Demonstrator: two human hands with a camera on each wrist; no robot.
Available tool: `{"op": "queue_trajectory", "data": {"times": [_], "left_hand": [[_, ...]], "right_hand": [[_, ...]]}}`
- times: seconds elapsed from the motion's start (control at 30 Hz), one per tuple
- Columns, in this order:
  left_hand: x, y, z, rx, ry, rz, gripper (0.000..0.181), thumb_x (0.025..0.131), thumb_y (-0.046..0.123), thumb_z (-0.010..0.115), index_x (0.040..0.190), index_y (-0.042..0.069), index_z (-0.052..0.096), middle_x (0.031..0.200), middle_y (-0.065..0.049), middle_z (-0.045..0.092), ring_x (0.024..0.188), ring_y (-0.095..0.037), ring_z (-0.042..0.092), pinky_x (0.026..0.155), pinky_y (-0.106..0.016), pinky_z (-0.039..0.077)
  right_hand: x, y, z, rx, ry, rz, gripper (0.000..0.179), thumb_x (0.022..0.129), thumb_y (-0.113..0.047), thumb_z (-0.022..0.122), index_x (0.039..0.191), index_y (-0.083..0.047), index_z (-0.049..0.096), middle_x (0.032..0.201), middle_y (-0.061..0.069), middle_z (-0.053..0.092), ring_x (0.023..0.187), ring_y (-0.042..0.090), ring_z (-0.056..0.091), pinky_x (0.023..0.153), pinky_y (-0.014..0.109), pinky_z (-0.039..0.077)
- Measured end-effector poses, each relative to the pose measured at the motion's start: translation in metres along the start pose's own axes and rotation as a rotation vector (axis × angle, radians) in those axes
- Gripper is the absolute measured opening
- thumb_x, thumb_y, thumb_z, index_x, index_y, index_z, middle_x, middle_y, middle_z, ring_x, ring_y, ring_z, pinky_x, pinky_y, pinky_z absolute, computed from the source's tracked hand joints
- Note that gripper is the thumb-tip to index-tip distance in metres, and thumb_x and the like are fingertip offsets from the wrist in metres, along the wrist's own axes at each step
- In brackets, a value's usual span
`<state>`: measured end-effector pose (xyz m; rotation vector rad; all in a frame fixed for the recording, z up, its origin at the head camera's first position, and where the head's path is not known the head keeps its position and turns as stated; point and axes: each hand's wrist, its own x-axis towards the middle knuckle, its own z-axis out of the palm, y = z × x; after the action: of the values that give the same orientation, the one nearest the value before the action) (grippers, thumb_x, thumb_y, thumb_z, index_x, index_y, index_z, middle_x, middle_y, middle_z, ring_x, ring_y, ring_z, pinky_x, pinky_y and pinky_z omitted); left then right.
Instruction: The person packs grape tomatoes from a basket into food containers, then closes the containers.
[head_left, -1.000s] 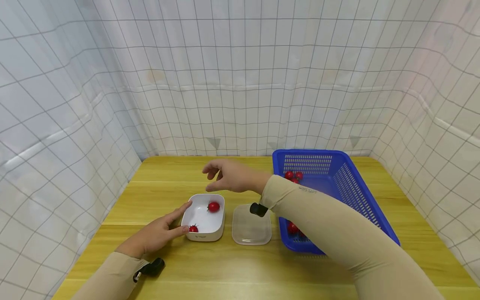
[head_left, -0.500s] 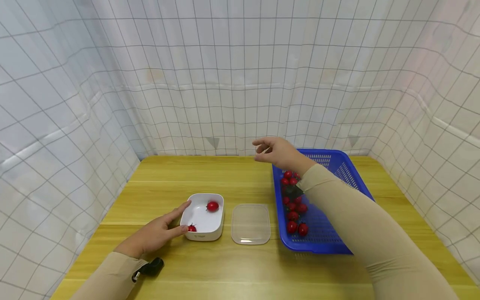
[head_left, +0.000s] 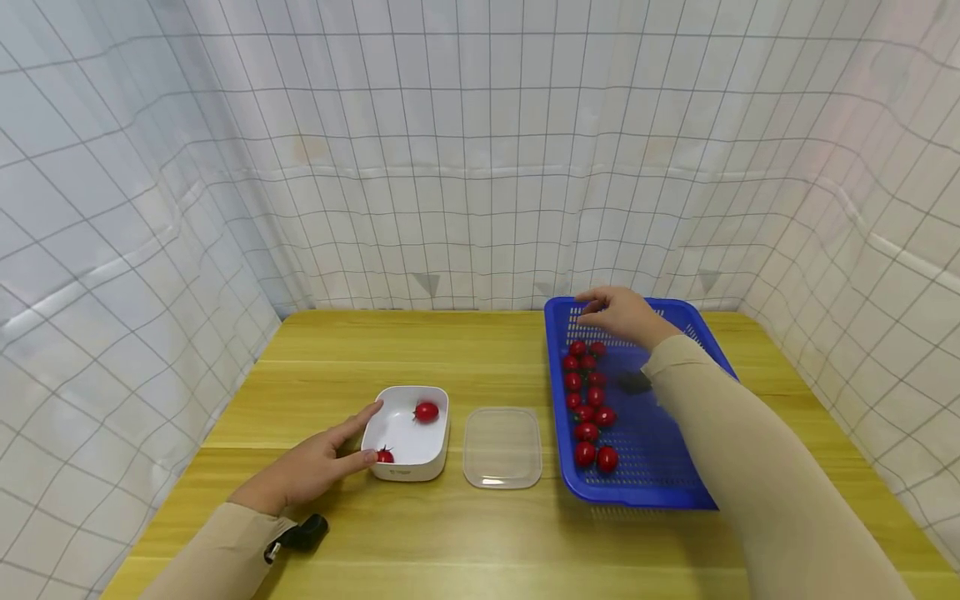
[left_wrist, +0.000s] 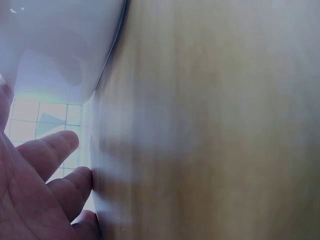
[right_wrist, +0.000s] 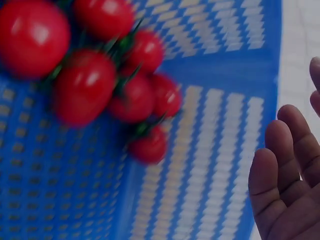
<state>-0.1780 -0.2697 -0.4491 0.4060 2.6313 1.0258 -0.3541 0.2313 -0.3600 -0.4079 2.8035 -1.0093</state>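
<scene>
A white square box (head_left: 405,437) holds two small red tomatoes, one tomato (head_left: 427,412) near its far right corner and another tomato (head_left: 386,456) by the near left corner. My left hand (head_left: 318,467) rests against the box's left side, index finger and thumb touching its rim. In the left wrist view the other fingers (left_wrist: 70,192) are spread below the box wall. My right hand (head_left: 622,312) hovers over the far end of the blue basket (head_left: 652,450), holding nothing. Its fingers are loosely bent in the right wrist view, beside several red tomatoes (right_wrist: 84,87) with green stems.
Between box and basket, a translucent square lid (head_left: 502,447) lies flat on the wooden table (head_left: 465,542). Tomatoes (head_left: 587,432) line the basket's left side. A white gridded curtain (head_left: 480,208) encloses the back and both sides.
My right hand has moved from above the box to the right, over the basket's far end, uncovering the lid and the tomatoes in the basket. The left hand and the box have stayed put.
</scene>
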Motion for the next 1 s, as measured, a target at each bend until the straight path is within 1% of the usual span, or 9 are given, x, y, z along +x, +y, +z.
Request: {"op": "queue_trajectory", "data": {"times": [0.1, 0.23, 0.3, 0.43, 0.6, 0.73, 0.87, 0.93, 1.0], "left_hand": [[0.000, 0.000, 0.000, -0.002, 0.001, 0.001, 0.076, 0.105, 0.053, 0.059, 0.168, 0.044, 0.018, 0.175, -0.013, 0.020, 0.159, -0.051, 0.019, 0.122, -0.074, 0.023], [0.000, 0.001, 0.000, -0.008, 0.000, -0.001, 0.076, 0.105, 0.053, 0.059, 0.168, 0.044, 0.017, 0.176, -0.013, 0.020, 0.159, -0.051, 0.018, 0.123, -0.074, 0.021], [0.000, 0.002, 0.000, -0.014, -0.002, -0.004, 0.076, 0.105, 0.054, 0.059, 0.168, 0.044, 0.017, 0.176, -0.013, 0.019, 0.159, -0.050, 0.018, 0.123, -0.074, 0.021], [0.000, 0.003, 0.000, -0.014, -0.002, -0.007, 0.077, 0.104, 0.055, 0.059, 0.168, 0.043, 0.018, 0.176, -0.013, 0.019, 0.159, -0.050, 0.018, 0.123, -0.074, 0.021], [0.000, 0.004, 0.000, -0.014, -0.001, -0.006, 0.077, 0.104, 0.054, 0.059, 0.168, 0.042, 0.018, 0.176, -0.013, 0.020, 0.159, -0.050, 0.018, 0.123, -0.074, 0.021], [0.000, 0.003, 0.000, -0.021, -0.005, -0.009, 0.077, 0.105, 0.054, 0.059, 0.168, 0.042, 0.018, 0.176, -0.013, 0.020, 0.159, -0.049, 0.018, 0.123, -0.074, 0.021], [0.000, 0.002, 0.000, -0.016, -0.004, -0.011, 0.077, 0.104, 0.054, 0.059, 0.168, 0.042, 0.018, 0.176, -0.013, 0.020, 0.159, -0.050, 0.018, 0.123, -0.074, 0.021], [0.000, 0.002, 0.000, -0.015, -0.004, -0.010, 0.077, 0.104, 0.055, 0.059, 0.168, 0.042, 0.018, 0.176, -0.012, 0.019, 0.159, -0.050, 0.018, 0.123, -0.074, 0.021], [0.000, 0.002, 0.000, -0.011, -0.002, -0.010, 0.077, 0.104, 0.055, 0.059, 0.168, 0.043, 0.018, 0.176, -0.012, 0.019, 0.159, -0.050, 0.019, 0.123, -0.074, 0.021]], "right_hand": [[-0.001, 0.013, -0.001, -0.005, -0.011, 0.042, 0.049, 0.101, -0.025, 0.070, 0.148, -0.011, 0.061, 0.140, 0.023, 0.065, 0.130, 0.041, 0.061, 0.110, 0.059, 0.050], [-0.002, 0.027, -0.001, -0.031, -0.033, 0.084, 0.048, 0.101, -0.022, 0.070, 0.148, -0.010, 0.062, 0.135, 0.021, 0.069, 0.124, 0.040, 0.065, 0.107, 0.058, 0.052], [-0.003, 0.034, 0.000, -0.049, -0.050, 0.090, 0.048, 0.101, -0.020, 0.070, 0.147, -0.009, 0.062, 0.131, 0.021, 0.071, 0.121, 0.040, 0.067, 0.107, 0.058, 0.052], [-0.004, 0.046, 0.003, -0.100, -0.086, 0.071, 0.047, 0.100, -0.015, 0.069, 0.146, -0.006, 0.063, 0.129, 0.023, 0.072, 0.120, 0.040, 0.067, 0.109, 0.058, 0.050], [-0.005, 0.052, 0.006, -0.156, -0.144, 0.039, 0.049, 0.098, -0.012, 0.069, 0.145, -0.005, 0.063, 0.126, 0.024, 0.073, 0.119, 0.042, 0.068, 0.109, 0.059, 0.050], [-0.006, 0.054, 0.009, -0.151, -0.193, 0.047, 0.050, 0.096, -0.010, 0.069, 0.146, -0.006, 0.062, 0.135, 0.025, 0.069, 0.124, 0.043, 0.065, 0.110, 0.058, 0.049], [-0.006, 0.058, 0.013, -0.156, -0.214, 0.060, 0.051, 0.096, -0.009, 0.069, 0.146, -0.007, 0.063, 0.141, 0.023, 0.066, 0.127, 0.041, 0.063, 0.112, 0.057, 0.049], [-0.005, 0.060, 0.015, -0.157, -0.219, 0.071, 0.051, 0.095, -0.009, 0.070, 0.146, -0.007, 0.063, 0.139, 0.023, 0.067, 0.125, 0.040, 0.065, 0.112, 0.057, 0.049], [-0.004, 0.062, 0.016, -0.163, -0.217, 0.076, 0.051, 0.095, -0.010, 0.071, 0.145, -0.008, 0.064, 0.141, 0.023, 0.066, 0.129, 0.042, 0.063, 0.114, 0.059, 0.046]]}}
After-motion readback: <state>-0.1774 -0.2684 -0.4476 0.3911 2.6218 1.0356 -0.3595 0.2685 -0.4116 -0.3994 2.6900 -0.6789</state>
